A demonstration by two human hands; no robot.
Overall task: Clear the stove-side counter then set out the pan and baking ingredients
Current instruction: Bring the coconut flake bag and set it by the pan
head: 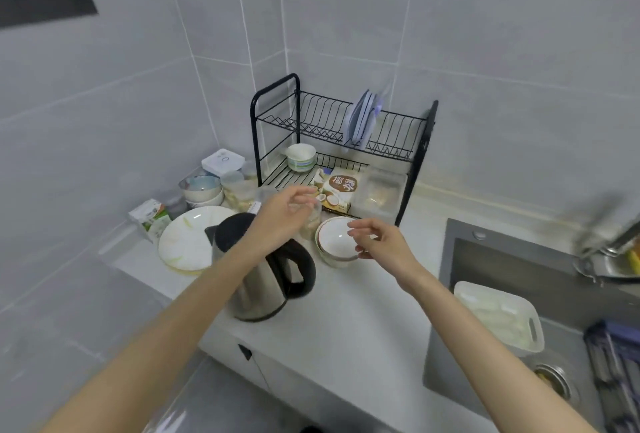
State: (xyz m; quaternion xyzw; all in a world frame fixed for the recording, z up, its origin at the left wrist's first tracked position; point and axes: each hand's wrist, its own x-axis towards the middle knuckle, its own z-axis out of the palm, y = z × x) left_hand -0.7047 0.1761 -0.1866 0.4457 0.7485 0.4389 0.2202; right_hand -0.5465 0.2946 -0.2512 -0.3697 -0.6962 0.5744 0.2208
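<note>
Head view: a slippery, breakable clear glass (310, 226) is held by its rim in the left hand (281, 213); nothing is held in the loose right hand (381, 242).

place: home kitchen | walls: pale grey tile (485, 34) | 12 o'clock: black two-tier dish rack (420, 141) holding upright plates (360, 121) and a food packet (337, 190) | 10 o'clock: stacked bowls (202, 190) | centre: steel electric kettle (256, 287) and glass jar (310, 226) on a white counter (346, 311) | 4 o'clock: sunken steel sink (519, 259) | 3 o'clock: faucet (620, 238)
</note>
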